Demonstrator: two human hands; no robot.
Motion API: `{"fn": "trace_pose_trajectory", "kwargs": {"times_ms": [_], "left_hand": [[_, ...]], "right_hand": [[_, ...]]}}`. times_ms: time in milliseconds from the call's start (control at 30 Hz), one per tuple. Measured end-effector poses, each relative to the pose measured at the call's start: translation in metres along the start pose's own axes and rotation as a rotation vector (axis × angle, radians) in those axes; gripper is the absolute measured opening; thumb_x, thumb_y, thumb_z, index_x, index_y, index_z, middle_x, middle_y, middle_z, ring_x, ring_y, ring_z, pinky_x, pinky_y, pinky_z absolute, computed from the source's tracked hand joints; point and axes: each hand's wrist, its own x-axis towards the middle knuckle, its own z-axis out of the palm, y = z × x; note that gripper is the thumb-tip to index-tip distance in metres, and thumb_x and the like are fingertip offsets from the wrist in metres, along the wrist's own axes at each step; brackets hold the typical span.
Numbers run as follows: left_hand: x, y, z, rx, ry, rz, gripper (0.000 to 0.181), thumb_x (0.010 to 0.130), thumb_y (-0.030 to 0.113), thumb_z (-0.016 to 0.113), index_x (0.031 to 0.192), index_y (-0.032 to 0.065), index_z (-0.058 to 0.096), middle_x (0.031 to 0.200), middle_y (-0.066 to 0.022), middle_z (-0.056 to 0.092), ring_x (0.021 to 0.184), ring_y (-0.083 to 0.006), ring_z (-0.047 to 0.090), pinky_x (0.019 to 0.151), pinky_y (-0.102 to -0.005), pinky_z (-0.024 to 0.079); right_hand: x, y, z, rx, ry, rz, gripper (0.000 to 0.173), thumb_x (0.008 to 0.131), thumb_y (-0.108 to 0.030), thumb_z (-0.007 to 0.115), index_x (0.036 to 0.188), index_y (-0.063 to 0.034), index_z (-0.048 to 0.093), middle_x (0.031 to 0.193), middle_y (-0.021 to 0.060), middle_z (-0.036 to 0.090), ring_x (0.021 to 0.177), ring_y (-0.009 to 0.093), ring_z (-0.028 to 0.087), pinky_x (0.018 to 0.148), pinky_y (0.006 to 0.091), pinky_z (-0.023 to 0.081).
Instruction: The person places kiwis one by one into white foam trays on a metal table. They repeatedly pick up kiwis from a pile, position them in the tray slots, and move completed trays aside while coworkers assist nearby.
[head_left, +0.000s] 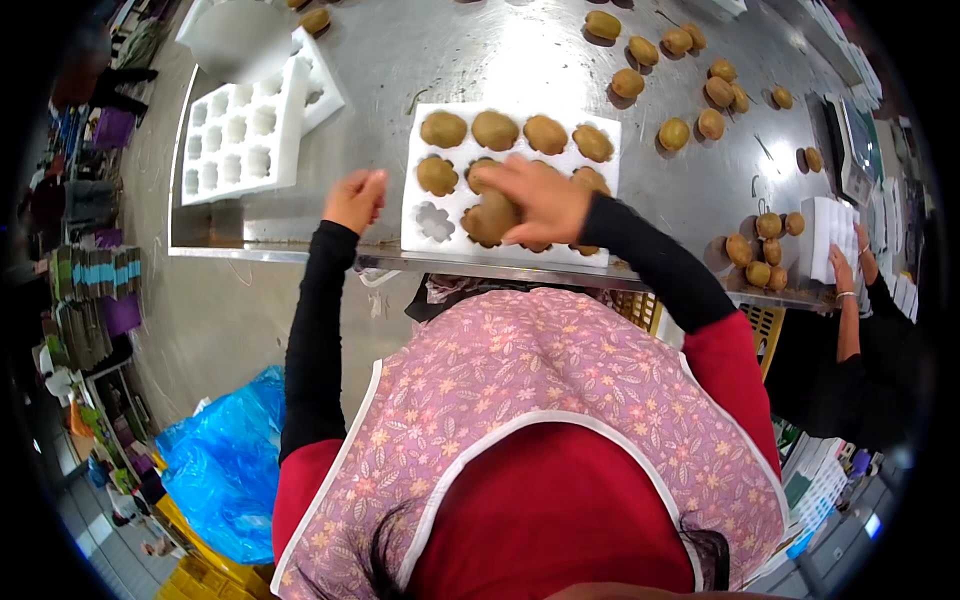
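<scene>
A white foam tray (514, 161) with flower-shaped wells lies before me at the steel table's near edge, with kiwifruits (494, 130) in most wells. Its lower-left well (434, 222) is bare. My right hand (544, 199), slightly blurred, is over the tray's middle and has a kiwifruit (496, 213) between thumb and fingers, overlapping another fruit in the bottom row. The hand and forearm partly hide several fruits. Just left of the tray is my left hand (355, 199), its fingers curled together, with nothing visible in it.
Stacked foam trays (244, 135) lie at the table's left. Loose kiwifruits (673, 134) are spread over the right side. At the far right, another person's hands (844, 270) touch a foam tray (825, 232) near a device with a screen (855, 150). The table's raised metal rim (450, 259) runs before me.
</scene>
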Motion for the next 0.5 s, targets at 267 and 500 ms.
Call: {"fn": "trace_pose_trajectory", "kwargs": {"times_ms": [267, 500], "left_hand": [[-0.007, -0.033, -0.025, 0.013, -0.075, -0.033, 0.036, 0.08, 0.037, 0.047, 0.069, 0.0021, 0.05, 0.062, -0.0006, 0.048, 0.053, -0.0075, 0.045, 0.048, -0.0214, 0.039], [0.049, -0.048, -0.003, 0.134, -0.421, -0.309, 0.055, 0.075, 0.058, 0.038, 0.089, 0.0067, 0.05, 0.077, -0.0025, 0.047, 0.071, -0.0135, 0.048, 0.058, -0.0303, 0.042]], "right_hand": [[0.081, 0.01, 0.079, -0.241, -0.147, -0.2, 0.046, 0.055, -0.017, 0.069, 0.09, 0.0003, 0.045, 0.088, 0.0142, 0.043, 0.079, 0.03, 0.049, 0.064, 0.0361, 0.042], [0.087, 0.002, 0.093, -0.614, -0.159, -0.054, 0.023, 0.068, -0.017, 0.049, 0.087, -0.0044, 0.052, 0.087, 0.0067, 0.046, 0.074, 0.022, 0.052, 0.055, 0.0342, 0.045]]}}
